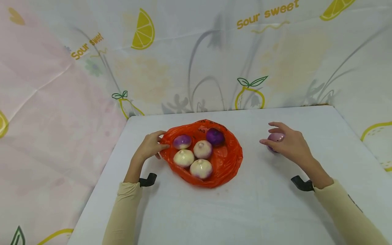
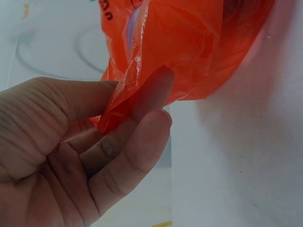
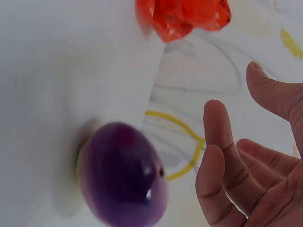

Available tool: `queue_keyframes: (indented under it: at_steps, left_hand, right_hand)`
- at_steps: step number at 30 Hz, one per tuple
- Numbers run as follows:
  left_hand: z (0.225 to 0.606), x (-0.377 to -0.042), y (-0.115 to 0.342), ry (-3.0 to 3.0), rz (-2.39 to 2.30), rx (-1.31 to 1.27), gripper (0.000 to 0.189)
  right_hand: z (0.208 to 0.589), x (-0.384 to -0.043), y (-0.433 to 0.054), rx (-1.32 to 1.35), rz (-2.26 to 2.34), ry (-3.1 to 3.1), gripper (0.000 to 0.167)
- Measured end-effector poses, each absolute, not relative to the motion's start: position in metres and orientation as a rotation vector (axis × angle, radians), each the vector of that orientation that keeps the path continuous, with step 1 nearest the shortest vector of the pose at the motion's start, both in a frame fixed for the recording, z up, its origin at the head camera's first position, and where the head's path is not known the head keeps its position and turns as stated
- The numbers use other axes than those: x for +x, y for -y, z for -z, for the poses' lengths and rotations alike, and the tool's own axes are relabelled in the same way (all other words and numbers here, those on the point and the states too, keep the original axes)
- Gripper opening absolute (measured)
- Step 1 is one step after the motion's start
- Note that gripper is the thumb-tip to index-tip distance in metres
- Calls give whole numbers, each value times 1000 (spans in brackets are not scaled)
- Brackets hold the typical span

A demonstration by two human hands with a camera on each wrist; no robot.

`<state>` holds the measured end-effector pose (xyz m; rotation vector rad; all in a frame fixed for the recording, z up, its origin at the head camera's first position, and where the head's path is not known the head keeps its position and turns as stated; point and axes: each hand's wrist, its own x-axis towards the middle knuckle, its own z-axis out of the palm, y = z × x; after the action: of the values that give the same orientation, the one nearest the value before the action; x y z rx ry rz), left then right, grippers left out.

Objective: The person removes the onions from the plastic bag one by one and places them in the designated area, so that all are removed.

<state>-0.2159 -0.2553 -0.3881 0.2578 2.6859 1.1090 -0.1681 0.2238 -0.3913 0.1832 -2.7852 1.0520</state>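
Observation:
A red plastic bag [image 1: 226, 160] lies spread wide on the white table, its mouth facing up. Inside are several glossy, round, onion-like vegetables, some whitish [image 1: 201, 169] and one deep purple [image 1: 215, 136]. My left hand [image 1: 150, 145] pinches the bag's left rim; in the left wrist view, thumb and fingers have the thin red plastic [image 2: 180, 42] between them. To the right of the bag, a single purple vegetable [image 3: 124, 175] rests on the table. My right hand [image 1: 289, 143] hovers by it with spread fingers, apart from it in the right wrist view.
The white table [image 1: 245, 211] ends at a back edge against a cloth backdrop [image 1: 183, 51] printed with lemons and words. A black band piece [image 1: 148, 179] sticks out at the left wrist, and another [image 1: 301, 183] at the right.

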Motion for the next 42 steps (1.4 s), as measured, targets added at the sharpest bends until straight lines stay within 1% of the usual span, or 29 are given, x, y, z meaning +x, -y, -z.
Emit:
queue_keyframes:
  at_steps: [6,15,28,42]
  left_hand:
    - [389,-215,255,-2688,-1110,252,57]
    - [388,-217,254,-2694,-1109,267,57]
    - [390,-216,254,-2689,-1119,276,55]
    - [391,-215,253,-2694,-1113,272,55]
  right_hand:
    - [396,-170,-202,350,-1074,2812,67]
    - [398,-170,-172,496,-1245,2864,67]
    - [407,-164,-135,624,-1422,2887,67]
    - [416,-158,-97,759,-1489,2849,61]
